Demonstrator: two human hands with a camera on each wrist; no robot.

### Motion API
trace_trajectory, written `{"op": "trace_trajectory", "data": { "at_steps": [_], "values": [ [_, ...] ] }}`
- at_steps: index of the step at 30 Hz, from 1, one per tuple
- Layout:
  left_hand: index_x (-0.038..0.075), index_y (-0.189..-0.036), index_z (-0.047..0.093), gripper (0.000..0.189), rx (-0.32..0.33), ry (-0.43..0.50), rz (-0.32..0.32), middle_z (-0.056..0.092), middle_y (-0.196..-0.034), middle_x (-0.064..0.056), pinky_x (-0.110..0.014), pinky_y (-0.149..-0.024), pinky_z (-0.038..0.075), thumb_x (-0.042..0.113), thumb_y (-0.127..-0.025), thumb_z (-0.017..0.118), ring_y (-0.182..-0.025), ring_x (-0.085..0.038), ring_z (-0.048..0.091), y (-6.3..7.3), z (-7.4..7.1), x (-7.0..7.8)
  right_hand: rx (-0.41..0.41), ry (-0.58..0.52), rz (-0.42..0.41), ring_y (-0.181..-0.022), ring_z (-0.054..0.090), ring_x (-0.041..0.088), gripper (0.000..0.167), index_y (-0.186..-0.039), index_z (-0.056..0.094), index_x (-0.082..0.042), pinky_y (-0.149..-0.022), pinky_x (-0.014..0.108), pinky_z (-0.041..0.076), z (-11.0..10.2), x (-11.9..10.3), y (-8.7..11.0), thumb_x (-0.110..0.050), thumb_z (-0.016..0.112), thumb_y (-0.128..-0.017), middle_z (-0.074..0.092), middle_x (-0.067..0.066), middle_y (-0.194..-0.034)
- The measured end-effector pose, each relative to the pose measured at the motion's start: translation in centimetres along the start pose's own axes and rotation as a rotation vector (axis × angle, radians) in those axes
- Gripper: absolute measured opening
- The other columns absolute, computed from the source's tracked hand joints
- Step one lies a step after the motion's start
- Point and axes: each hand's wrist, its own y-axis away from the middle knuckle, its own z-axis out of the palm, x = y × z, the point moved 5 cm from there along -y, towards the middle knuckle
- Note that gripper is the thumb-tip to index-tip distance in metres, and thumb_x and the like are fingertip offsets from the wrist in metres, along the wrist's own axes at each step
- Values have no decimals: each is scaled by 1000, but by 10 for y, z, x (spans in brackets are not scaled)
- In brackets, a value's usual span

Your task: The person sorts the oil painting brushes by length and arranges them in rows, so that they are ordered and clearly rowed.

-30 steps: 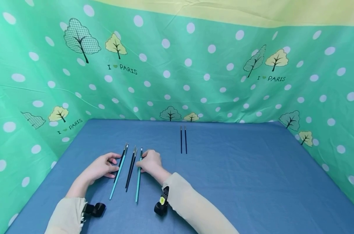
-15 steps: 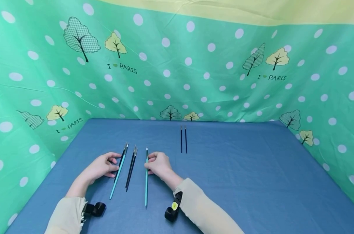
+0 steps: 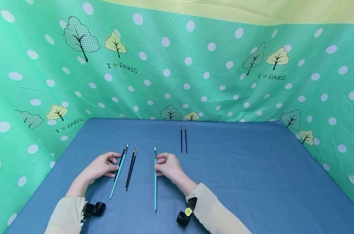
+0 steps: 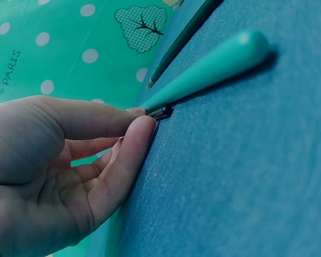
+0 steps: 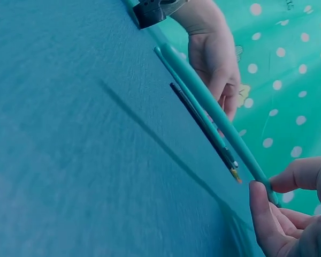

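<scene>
My right hand [image 3: 171, 167] pinches a teal paintbrush [image 3: 155, 195], its bristle end pointing away from me. In the right wrist view this brush is raised off the cloth, its shadow falling apart from it. On the left, my left hand [image 3: 98, 168] pinches between thumb and finger at a second teal paintbrush [image 3: 115, 188] and a black paintbrush [image 4: 161, 113] beside it, both lying on the cloth. Part of the black one is hidden by the fingers. Between the hands lie two dark paintbrushes [image 3: 130, 170] close together, bristles toward the far side.
Two more dark paintbrushes [image 3: 183, 139] lie parallel near the back of the table. A blue cloth [image 3: 253, 175] covers the tabletop. Behind and at the sides hangs a green dotted curtain [image 3: 212, 71] with printed trees.
My right hand has moved to the right with the teal paintbrush, away from the dark pair. The left hand and the other brushes have stayed in place.
</scene>
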Motion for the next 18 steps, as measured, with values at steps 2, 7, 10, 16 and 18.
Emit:
{"op": "trace_trajectory", "data": {
  "at_steps": [2, 7, 10, 16, 18],
  "values": [
    [-4, -132, 37, 53, 1, -1, 0, 40, -97, -12, -32, -61, 58, 0, -84, 59, -74, -18, 52, 0, 0, 0, -4, -16, -4, -60, 61, 15, 39, -116, 57, -2, -57, 29, 58, -4, 0, 2, 3, 63, -78, 60, 9, -90],
    [-4, -131, 37, 53, 3, -3, -2, 40, -97, -12, -32, -61, 58, 1, -84, 59, -74, -18, 52, 1, -1, 0, -8, -38, -11, -60, 61, 17, 41, -116, 56, -2, -57, 32, 58, -15, 2, 7, 3, 66, -76, 59, 11, -90],
    [-4, -132, 38, 53, 4, 1, -4, 41, -97, -12, -33, -61, 58, 1, -83, 59, -75, -19, 52, 1, 0, 0, -3, -26, -7, -60, 61, 17, 42, -116, 55, -3, -57, 32, 58, -23, 3, 10, 3, 66, -76, 59, 11, -91],
    [-4, -131, 38, 53, 4, 1, -6, 41, -98, -13, -33, -62, 58, 1, -83, 59, -75, -19, 52, 1, 0, 0, 12, 1, 4, -60, 61, 16, 43, -117, 55, -4, -58, 32, 58, -35, 6, 14, 2, 67, -76, 58, 12, -93],
    [-4, -132, 38, 53, 3, 1, -5, 41, -98, -13, -33, -62, 58, 0, -84, 59, -75, -19, 52, 1, 0, 1, 15, 4, 7, -60, 61, 15, 44, -118, 54, -4, -58, 32, 58, -39, 8, 16, 2, 67, -76, 58, 12, -93]
  ]
}}
